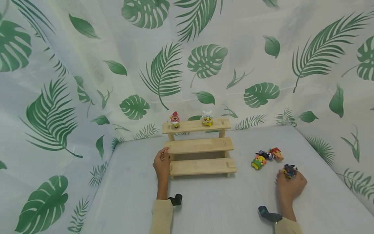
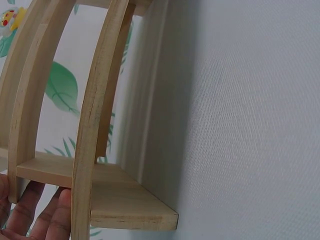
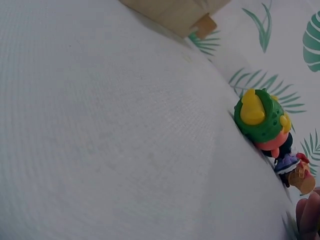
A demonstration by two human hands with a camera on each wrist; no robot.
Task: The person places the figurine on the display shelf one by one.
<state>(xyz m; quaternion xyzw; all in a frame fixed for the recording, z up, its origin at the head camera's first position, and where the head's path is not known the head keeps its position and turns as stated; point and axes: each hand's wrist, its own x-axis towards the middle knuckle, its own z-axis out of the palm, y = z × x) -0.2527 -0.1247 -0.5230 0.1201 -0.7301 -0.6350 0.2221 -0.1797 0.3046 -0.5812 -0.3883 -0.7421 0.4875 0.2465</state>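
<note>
A three-tier wooden display stand [image 1: 201, 146] stands on the table. My left hand [image 1: 162, 162] is at its left end, thumb and fingers gripping the end of the middle board; in the left wrist view the fingers [image 2: 55, 215] reach in between the boards. My right hand [image 1: 290, 187] holds a small dark figurine [image 1: 290, 171] with blue and red parts at the right of the table. Just beyond it lie a green-and-yellow figurine [image 1: 258, 162], a black-and-purple figurine [image 1: 266, 155] and a red-and-brown figurine [image 1: 276, 154], close together.
On the top board stand a red-and-pink figurine [image 1: 175, 119] at the left and a white-and-yellow figurine [image 1: 207, 118] right of the middle. A leaf-patterned sheet [image 1: 222, 87] hangs behind and at both sides of the pale table [image 1: 204, 208].
</note>
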